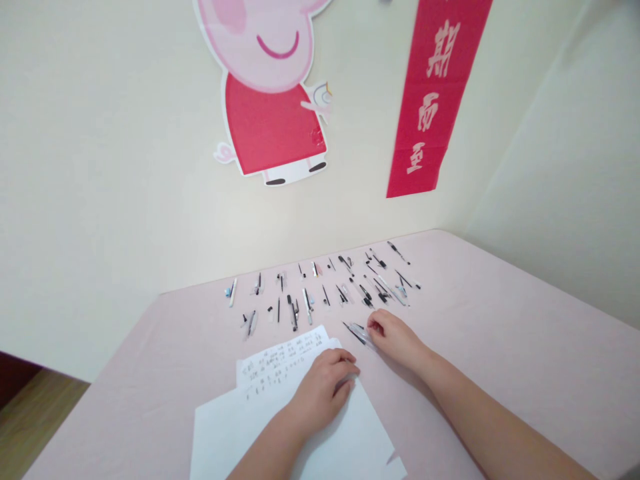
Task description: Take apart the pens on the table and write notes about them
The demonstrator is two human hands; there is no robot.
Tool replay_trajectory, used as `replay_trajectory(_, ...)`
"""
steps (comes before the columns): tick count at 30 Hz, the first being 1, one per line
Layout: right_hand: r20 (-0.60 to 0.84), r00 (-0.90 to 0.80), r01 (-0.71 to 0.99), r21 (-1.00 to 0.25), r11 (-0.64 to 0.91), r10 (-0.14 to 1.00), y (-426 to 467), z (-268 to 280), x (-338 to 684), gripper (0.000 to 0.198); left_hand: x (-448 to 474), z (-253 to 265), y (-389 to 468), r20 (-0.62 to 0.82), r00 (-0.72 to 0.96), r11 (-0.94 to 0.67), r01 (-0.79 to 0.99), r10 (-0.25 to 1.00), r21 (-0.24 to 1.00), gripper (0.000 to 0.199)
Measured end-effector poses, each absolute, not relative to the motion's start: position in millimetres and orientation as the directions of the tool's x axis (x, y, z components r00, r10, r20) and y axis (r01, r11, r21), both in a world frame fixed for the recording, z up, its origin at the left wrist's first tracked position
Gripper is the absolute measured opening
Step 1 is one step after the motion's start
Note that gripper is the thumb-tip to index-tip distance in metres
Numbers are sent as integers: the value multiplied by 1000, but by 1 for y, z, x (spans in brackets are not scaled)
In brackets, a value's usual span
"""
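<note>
1. Far left of the rows: white pen (233,292), lying beside a small blue part.
2. Left of centre: overlapping sheets of paper (220,427), flat on the pink tabletop (145,373); handwriting occupies the far portion.
3. Centre: left hand (323,387), resting on the sheets; fingers bent, thumb apart from them, nothing visible in the grip.
4. Beyond the sheets: disassembled pens (293,312), arranged in rough rows toward the wall.
5. Right of the sheets: loose pen parts (354,333), located just beside the right hand (395,337). Its fingers are curled; whether they clamp a part cannot be determined from this angle.
6. Upper right: red banner (425,100), on the wall.
</note>
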State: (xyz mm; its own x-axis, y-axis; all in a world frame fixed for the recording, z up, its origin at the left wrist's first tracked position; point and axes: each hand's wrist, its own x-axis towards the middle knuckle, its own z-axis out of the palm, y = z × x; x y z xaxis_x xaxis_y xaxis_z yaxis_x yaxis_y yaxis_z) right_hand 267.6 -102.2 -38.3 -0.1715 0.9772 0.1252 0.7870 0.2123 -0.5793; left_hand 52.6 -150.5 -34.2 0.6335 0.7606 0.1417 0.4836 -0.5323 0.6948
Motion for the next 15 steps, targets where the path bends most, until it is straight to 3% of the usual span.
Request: replay_trajectory(15,67,-203,794,-572,205,977,-106,-37,270,6,53,-32,-151,139,636,-537,492,759,685,28)
